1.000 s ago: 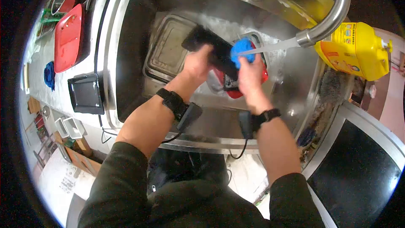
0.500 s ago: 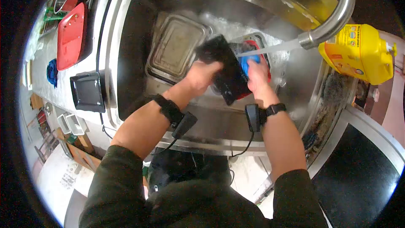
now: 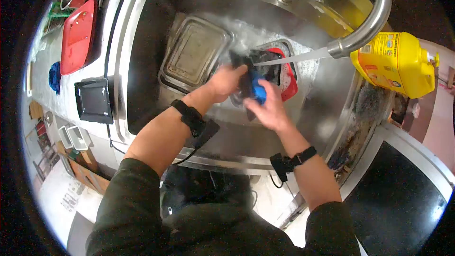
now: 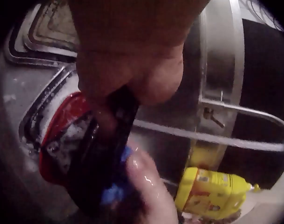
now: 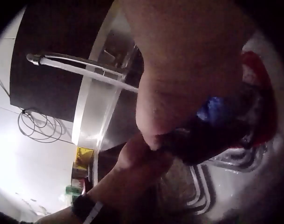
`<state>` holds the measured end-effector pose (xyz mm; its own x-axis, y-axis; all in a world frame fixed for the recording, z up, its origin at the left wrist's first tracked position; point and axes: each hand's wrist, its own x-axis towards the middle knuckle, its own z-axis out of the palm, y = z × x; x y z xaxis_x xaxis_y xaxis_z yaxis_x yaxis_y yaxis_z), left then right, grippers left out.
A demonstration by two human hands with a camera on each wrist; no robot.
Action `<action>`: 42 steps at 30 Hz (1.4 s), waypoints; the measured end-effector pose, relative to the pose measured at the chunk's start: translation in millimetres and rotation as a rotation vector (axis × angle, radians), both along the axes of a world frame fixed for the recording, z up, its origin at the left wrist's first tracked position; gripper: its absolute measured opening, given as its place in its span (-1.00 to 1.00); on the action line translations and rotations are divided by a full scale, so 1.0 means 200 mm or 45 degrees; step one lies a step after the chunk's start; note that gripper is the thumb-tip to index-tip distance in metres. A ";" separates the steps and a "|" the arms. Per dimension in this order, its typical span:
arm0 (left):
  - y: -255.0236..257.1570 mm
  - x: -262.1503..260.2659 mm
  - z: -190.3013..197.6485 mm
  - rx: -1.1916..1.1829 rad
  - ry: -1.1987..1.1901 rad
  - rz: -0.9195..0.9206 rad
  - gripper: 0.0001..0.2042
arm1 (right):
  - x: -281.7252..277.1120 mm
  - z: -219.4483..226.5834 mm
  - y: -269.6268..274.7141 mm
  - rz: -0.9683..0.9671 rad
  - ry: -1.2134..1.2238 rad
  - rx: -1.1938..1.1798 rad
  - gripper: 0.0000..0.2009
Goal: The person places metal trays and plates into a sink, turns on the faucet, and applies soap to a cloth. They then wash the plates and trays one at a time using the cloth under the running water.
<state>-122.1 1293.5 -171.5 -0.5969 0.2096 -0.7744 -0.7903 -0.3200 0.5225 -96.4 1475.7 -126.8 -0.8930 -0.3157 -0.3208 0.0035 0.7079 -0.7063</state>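
Over the sink (image 3: 215, 130), my left hand (image 3: 226, 81) grips a black tray (image 3: 245, 78), which is turned almost edge-on in the head view and blurred. My right hand (image 3: 270, 106) holds a crumpled blue cloth (image 3: 259, 91) against the tray's right-hand face. Its thumb reaches round the tray's near edge. In the left wrist view wet fingers (image 4: 149, 179) press the cloth close to the tray. A stream of water (image 3: 303, 58) runs from the faucet (image 3: 348, 43) toward the tray. Beneath lies a soapy red tray (image 3: 290, 85) with dark pieces in it.
Metal trays (image 3: 192, 52) lie on the sink's left side. A yellow jug (image 3: 400, 64) stands to the right by the faucet. On the left counter are a red tray (image 3: 78, 38), a small black tray (image 3: 95, 99) and a dark blue cloth (image 3: 55, 77).
The black tray has swung from lying broad-side up to nearly edge-on. My right hand with the blue cloth has moved left and nearer to me, onto the tray's face.
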 end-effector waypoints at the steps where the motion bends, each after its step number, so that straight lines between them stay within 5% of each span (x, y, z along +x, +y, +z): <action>1: 0.05 0.01 0.01 -0.060 0.027 -0.056 -0.67 | 0.00 0.02 -0.04 0.065 0.059 0.059 -0.32; 4: 0.12 -0.02 0.05 -0.231 0.112 -0.246 -0.65 | -0.04 -0.01 -0.08 0.096 0.000 0.343 -0.31; 6: 0.13 -0.07 0.16 -0.160 0.171 -0.230 -0.61 | -0.07 -0.12 -0.04 -0.009 0.141 0.266 -0.40; 8: 0.13 -0.04 0.18 -0.072 0.208 -0.208 -0.57 | -0.11 -0.13 0.04 -0.333 -0.134 0.028 -0.52; 10: 0.09 -0.02 0.11 -0.842 0.934 -0.440 -0.49 | -0.14 -0.16 0.06 -0.576 -0.029 -0.063 -0.61; 11: 0.07 0.00 0.11 -1.149 0.840 -0.466 -0.44 | -0.16 -0.17 0.09 -0.703 -0.169 -0.224 -0.60; 12: 0.05 0.03 0.10 -1.152 0.843 -0.465 -0.44 | -0.16 -0.20 0.09 -0.702 -0.166 -0.227 -0.60; 14: 0.00 0.04 0.21 -0.291 0.297 -0.268 -0.47 | -0.16 -0.21 0.08 -0.790 -0.155 -0.600 -0.56; 15: 0.06 0.11 -0.02 0.066 0.023 0.052 -0.52 | -0.14 -0.20 0.04 -0.913 -0.360 -0.900 -0.53; 16: 0.06 0.13 -0.04 0.071 0.019 0.051 -0.52 | -0.14 -0.17 0.02 -0.915 -0.361 -0.895 -0.53; 18: 0.06 0.14 -0.10 0.367 0.053 0.426 -0.61 | -0.15 -0.13 -0.01 -0.949 -0.353 -0.413 -0.52; 20: 0.01 0.13 -0.08 0.310 0.060 0.340 -0.59 | -0.14 -0.15 0.00 -1.004 -0.146 -0.459 -0.49; 22: -0.05 0.10 -0.05 0.054 0.153 0.263 -0.56 | -0.17 -0.17 0.15 -1.185 -0.669 -0.329 -0.44; 23: -0.08 0.09 -0.03 0.007 0.182 0.284 -0.52 | -0.19 -0.13 0.15 -1.116 -0.430 -0.347 -0.44; 24: -0.11 0.07 -0.01 0.001 0.186 0.300 -0.52 | -0.19 -0.19 0.28 -1.083 -0.645 -0.266 -0.53; 26: -0.15 0.08 0.00 -0.142 0.155 0.167 -0.50 | -0.25 -0.01 0.17 -1.310 -0.349 -0.509 -0.63; 30: -0.10 0.07 0.05 -0.016 0.041 0.244 -0.51 | -0.39 -0.07 0.15 -1.034 -0.328 -0.949 -0.61; 32: -0.06 0.06 0.06 -0.053 0.090 0.171 -0.51 | -0.45 -0.07 0.03 -0.736 -0.335 -0.673 -0.54; 34: -0.05 0.05 0.05 -0.091 0.142 0.102 -0.51 | -0.47 -0.25 -0.01 -0.311 -0.030 0.017 -0.47; 37: -0.03 0.03 -0.01 -0.257 0.245 -0.060 -0.46 | -0.35 -0.23 -0.21 -0.392 0.034 0.067 -0.46; 42: -0.02 0.03 -0.04 -0.227 0.064 0.270 -0.51 | -0.21 -0.07 -0.34 -0.233 0.027 -0.054 -0.55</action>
